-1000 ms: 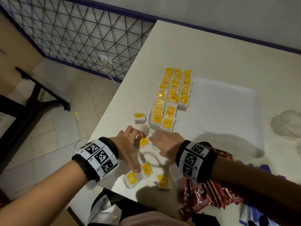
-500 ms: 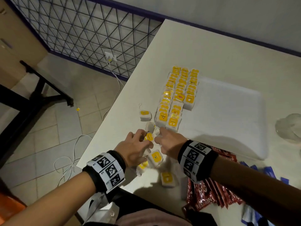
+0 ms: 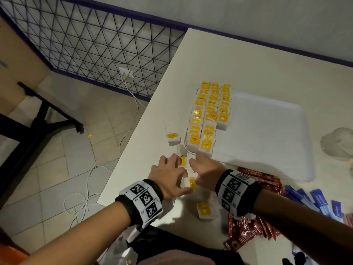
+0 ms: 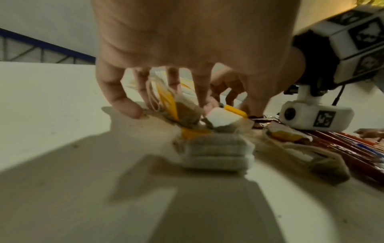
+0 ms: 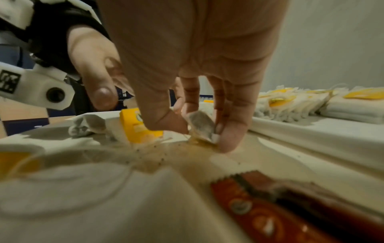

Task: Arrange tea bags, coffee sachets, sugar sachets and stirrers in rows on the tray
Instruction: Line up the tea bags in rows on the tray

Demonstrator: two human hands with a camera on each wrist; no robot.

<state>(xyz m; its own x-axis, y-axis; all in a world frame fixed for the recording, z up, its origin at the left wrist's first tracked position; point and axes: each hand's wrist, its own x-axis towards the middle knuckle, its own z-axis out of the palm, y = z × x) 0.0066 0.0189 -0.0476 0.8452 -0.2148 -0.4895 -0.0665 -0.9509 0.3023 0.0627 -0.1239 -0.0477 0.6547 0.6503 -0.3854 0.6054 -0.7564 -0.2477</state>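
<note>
White tea bags (image 3: 208,119) with yellow tags are seen on a white tray (image 3: 267,134). The tabletop (image 3: 248,69) is shown cream-white. Red coffee sachets (image 3: 254,228) and blue sachets (image 3: 313,199) are seen. Black wristbands (image 3: 142,200) are marked with black-and-white square codes.

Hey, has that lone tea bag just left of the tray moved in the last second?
No. The lone tea bag sits just as close beside the near end of the tea bag rows on the tray; only the camera shifted.

Yellow-tagged tea bags (image 3: 210,113) rowed on white tray (image 3: 267,134), left side
</note>
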